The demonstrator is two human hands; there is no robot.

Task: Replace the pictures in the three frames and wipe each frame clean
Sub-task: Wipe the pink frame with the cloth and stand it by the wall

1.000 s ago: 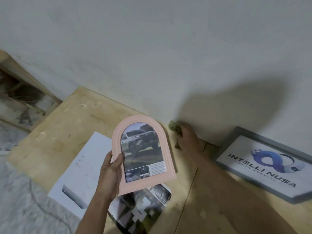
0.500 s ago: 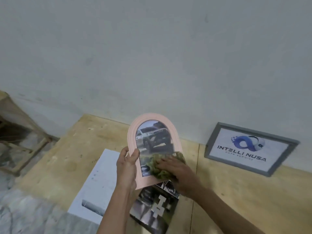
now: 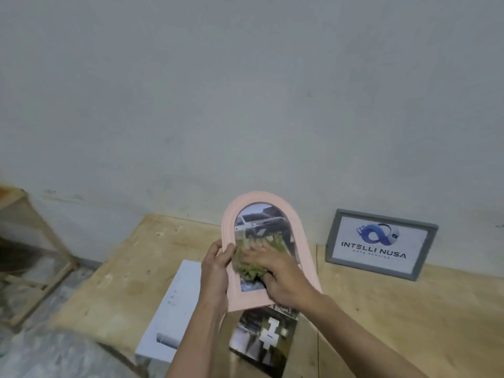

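Left hand (image 3: 215, 271) grips the left edge of the pink arched frame (image 3: 308, 257), thumb over the front rim, fingers curled behind; frame is held up off the surface, tilted slightly, arch end away from the camera. Right hand (image 3: 278, 274) presses a green cloth (image 3: 249, 264) flat against the frame's glass, fingers spread across the cloth, thumb tucked at its lower edge. Cloth covers the middle of the picture; above it a white SUV photo (image 3: 259, 221) shows through the glass, a sliver of print shows below.

Surface (image 3: 381, 309) is bare plywood, with a seam running front to back just right of the frame. Lying flat on it under the hands: a white sheet (image 3: 174, 304) with a small grey printed shape near its near end, and just right of it a dark glossy print (image 3: 261, 339) with a white blocky shape in the middle, partly under the pink frame's bottom edge.

Grey rectangular frame (image 3: 380, 244) stands to the right, well apart from the hands, leaning back against the wall (image 3: 245, 105). Its insert reads "INTELLI NUSA" under a blue loop logo; the smaller line below is too blurred to read.

Wall is plain off-white plaster, scuffed near the bottom. Far left: part of a wooden structure (image 3: 41, 241), lower than the surface, over a mottled grey floor (image 3: 41, 350).
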